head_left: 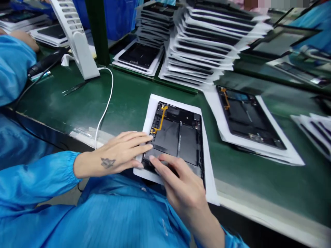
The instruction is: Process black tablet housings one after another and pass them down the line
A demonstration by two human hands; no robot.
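Tablet shell (168,136) on white paper (211,187) atop green tabletop (129,89), left hand (119,153) loosely spread, fingertips at its edge, right hand (184,186) curled over its near corner, cannot tell whether pinching anything, tall paper-layered stack (199,48) behind.

From above the near edge of the bench (74,103), the head camera is looking forward and down, showing the wearer's gown (124,213) closest and the bench's far side beyond.

Casing (168,136) lies on sheet (210,184), apparently before stack (201,44)
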